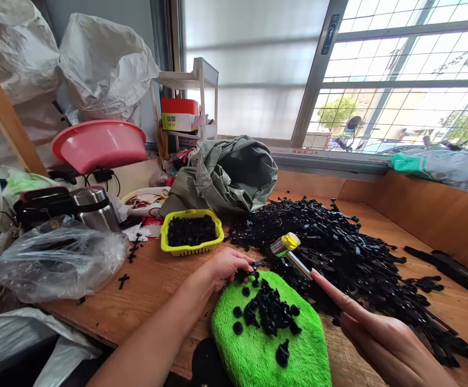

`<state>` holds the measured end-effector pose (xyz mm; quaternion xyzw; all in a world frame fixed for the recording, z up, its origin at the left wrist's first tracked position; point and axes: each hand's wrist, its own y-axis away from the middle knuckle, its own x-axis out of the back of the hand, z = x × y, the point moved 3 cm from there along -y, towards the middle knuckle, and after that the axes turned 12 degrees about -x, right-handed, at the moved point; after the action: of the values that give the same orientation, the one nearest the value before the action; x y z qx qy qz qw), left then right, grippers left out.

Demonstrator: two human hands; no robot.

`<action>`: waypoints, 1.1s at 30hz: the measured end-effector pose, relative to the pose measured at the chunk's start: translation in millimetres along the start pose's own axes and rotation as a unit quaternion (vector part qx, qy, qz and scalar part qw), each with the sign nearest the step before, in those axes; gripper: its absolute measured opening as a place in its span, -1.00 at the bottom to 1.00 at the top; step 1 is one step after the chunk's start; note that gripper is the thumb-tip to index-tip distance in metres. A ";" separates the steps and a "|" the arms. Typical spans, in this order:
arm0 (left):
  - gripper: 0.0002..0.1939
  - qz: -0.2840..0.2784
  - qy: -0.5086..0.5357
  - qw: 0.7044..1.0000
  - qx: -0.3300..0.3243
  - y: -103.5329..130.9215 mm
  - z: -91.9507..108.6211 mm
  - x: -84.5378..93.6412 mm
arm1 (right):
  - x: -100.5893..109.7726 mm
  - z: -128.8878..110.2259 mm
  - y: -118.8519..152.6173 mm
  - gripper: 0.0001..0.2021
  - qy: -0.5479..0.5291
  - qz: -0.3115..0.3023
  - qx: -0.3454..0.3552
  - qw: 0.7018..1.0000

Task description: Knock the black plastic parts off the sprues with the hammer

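My left hand [230,267] is closed on a black plastic part [259,263], its fingers pinching it at the back edge of a fuzzy green cushion [242,357]. In my right hand [373,325] is a small hammer [285,244] with a metal head and a yellow face; the index finger lies stretched along its shiny handle. The hammer head is raised above the black parts, apart from my left hand. Several small black plastic pieces [272,312] with round heads lie loose on the cushion. Part of what my left fingers grip is hidden.
A big heap of black plastic parts [330,252] spreads over the wooden table [157,301]. Behind my left hand stands a yellow basket [192,250] of black pieces. Further back are a grey-green sack [213,177], a pink basin [100,145], a steel flask [96,207] and a plastic bag [62,258].
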<state>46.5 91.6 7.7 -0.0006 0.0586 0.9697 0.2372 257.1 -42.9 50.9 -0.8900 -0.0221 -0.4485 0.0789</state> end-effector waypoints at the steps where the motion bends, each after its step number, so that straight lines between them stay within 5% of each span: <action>1: -0.76 0.001 0.005 1.000 0.001 0.1 0.2 0.2 | -0.5 2.0 0.2 -0.57 0.001 0.000 0.002 1.000; 12: -0.70 -0.004 -0.031 1.000 0.004 4.9 4.5 -3.2 | -13.8 10.0 2.2 -0.60 0.002 -0.024 0.000 1.000; 16: -0.71 0.006 -0.034 0.999 0.002 5.3 5.1 -3.4 | -9.2 -1.1 -0.7 -0.58 0.017 0.024 0.015 0.999; 20: -0.73 0.012 -0.031 0.999 0.007 4.5 3.7 -3.6 | -13.4 -4.5 -3.6 -0.57 0.085 -0.064 0.001 0.994; 25: -0.73 0.006 -0.020 1.000 0.014 4.4 2.7 -5.4 | -9.1 -7.2 -2.9 -0.57 0.058 -0.001 0.025 0.998; 28: -0.76 0.011 -0.024 1.000 0.010 5.8 4.7 -6.9 | -15.8 -4.3 -1.5 -0.57 0.100 -0.059 0.013 0.993; 33: -0.77 0.014 -0.032 0.999 0.002 6.7 5.6 -8.8 | -20.5 -2.4 -1.3 -0.55 0.103 -0.044 0.004 0.994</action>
<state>51.4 82.3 14.3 0.0321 0.0527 0.9723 0.2256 242.9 -41.4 36.0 -0.8371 -0.0549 -0.5404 0.0642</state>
